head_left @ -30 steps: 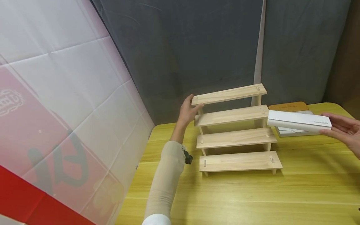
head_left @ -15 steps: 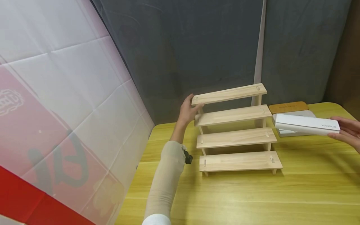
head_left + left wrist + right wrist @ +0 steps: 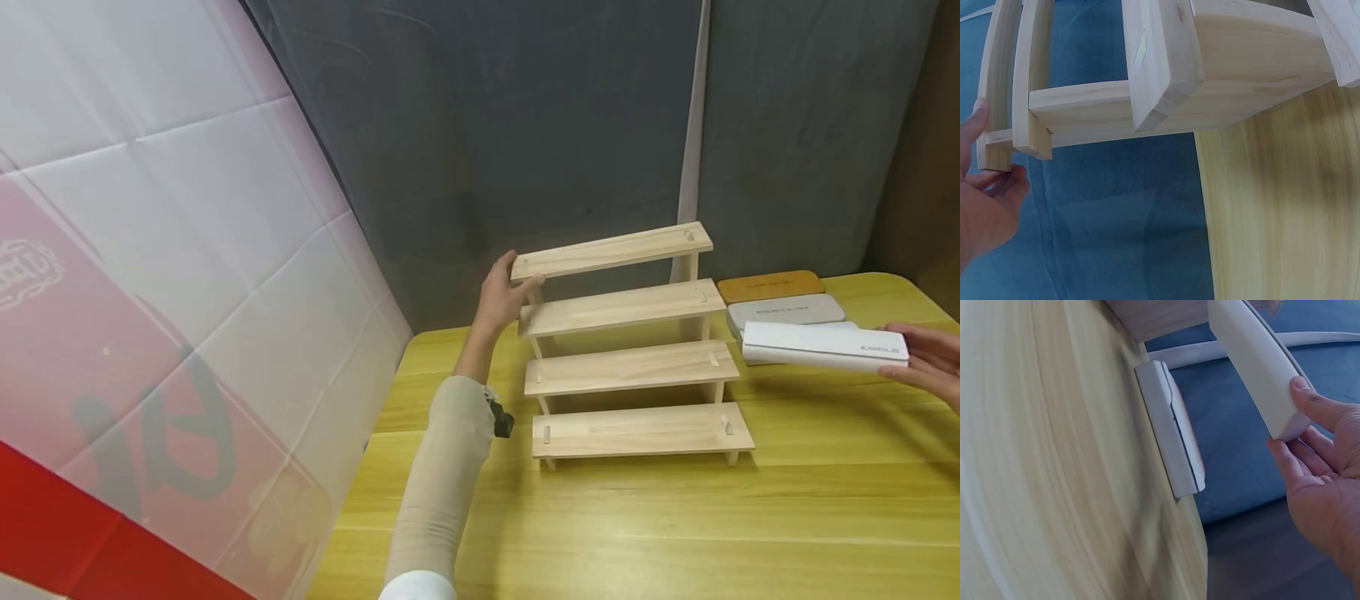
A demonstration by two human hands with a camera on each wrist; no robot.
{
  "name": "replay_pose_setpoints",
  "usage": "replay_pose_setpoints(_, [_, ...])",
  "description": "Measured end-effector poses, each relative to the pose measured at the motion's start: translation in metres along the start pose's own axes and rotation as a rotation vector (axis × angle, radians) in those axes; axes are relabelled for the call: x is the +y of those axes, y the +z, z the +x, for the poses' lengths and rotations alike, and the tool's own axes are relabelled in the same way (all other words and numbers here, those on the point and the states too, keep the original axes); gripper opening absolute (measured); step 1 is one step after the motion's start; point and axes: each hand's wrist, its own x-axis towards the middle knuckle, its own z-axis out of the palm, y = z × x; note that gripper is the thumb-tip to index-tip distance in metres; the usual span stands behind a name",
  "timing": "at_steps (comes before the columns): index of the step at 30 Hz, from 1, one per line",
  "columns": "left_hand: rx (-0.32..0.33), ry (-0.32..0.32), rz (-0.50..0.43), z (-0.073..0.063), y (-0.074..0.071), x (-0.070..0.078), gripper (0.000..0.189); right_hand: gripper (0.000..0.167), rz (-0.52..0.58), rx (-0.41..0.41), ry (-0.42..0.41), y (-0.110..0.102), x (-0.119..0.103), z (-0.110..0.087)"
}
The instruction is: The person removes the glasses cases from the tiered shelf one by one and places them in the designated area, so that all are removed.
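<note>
A stepped rack (image 3: pixel 632 369) of pale wood, with several plank tiers, stands on the table. My left hand (image 3: pixel 504 296) grips the left end of its top plank; in the left wrist view the thumb of that hand (image 3: pixel 988 209) lies on one side of the plank, fingers on the other. My right hand (image 3: pixel 930 362) pinches the right end of a long white glasses case (image 3: pixel 821 343), lettered along its edge. The right wrist view shows the held white case (image 3: pixel 1260 369) raised off the table, between thumb and fingers.
Right of the rack lie an orange-brown case (image 3: pixel 772 286) and a light grey case (image 3: pixel 787 309); another white case there is partly hidden behind the held one. A yellow wood-grain table (image 3: pixel 652 525) carries everything. Dark curtain (image 3: pixel 487 150) hangs behind, a pale printed sheet (image 3: pixel 225 233) at left.
My right hand has drawn the white case rightward and nearer to me, away from the rack's edge, uncovering more of the grey case. My left hand keeps its place on the top plank.
</note>
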Motion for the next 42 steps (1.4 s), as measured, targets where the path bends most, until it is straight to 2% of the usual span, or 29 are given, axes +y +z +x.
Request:
replay_pose_setpoints(4, [0.001,0.002,0.0,-0.001,0.0,0.0,0.08,0.058,0.025,-0.037,-0.037,0.0,0.006,-0.001])
replay_pose_setpoints(8, [0.002,0.005,0.001,-0.001,0.0,0.0,0.079,0.058,-0.038,-0.003,0.012,0.001,0.007,-0.003])
replay_pose_setpoints(12, [-0.001,0.007,-0.004,-0.001,-0.001,0.0,0.079,0.057,-0.187,0.04,0.099,0.0,0.005,-0.005])
replay_pose_setpoints(16, [-0.005,0.009,-0.006,-0.001,-0.001,0.0,0.079,0.06,-0.323,0.031,0.121,-0.001,0.008,-0.006])
replay_pose_setpoints(18, [-0.005,0.008,-0.008,-0.001,-0.001,-0.001,0.079,0.062,-0.328,0.03,0.13,-0.002,0.01,-0.007])
replay_pose_setpoints(26, [-0.007,0.008,-0.016,-0.001,-0.002,0.0,0.08,0.066,-0.121,0.032,0.145,-0.009,0.022,-0.011])
replay_pose_setpoints(34, [-0.005,0.012,-0.009,0.0,-0.002,-0.002,0.08,0.069,-0.025,0.031,0.157,-0.014,0.029,-0.013])
replay_pose_setpoints(38, [-0.004,0.013,-0.002,0.001,-0.002,-0.002,0.079,0.069,-0.049,0.026,0.18,-0.02,0.033,-0.013])
replay_pose_setpoints(42, [-0.004,0.014,-0.004,0.001,-0.002,-0.002,0.079,0.069,-0.146,0.024,0.226,-0.028,0.038,-0.011])
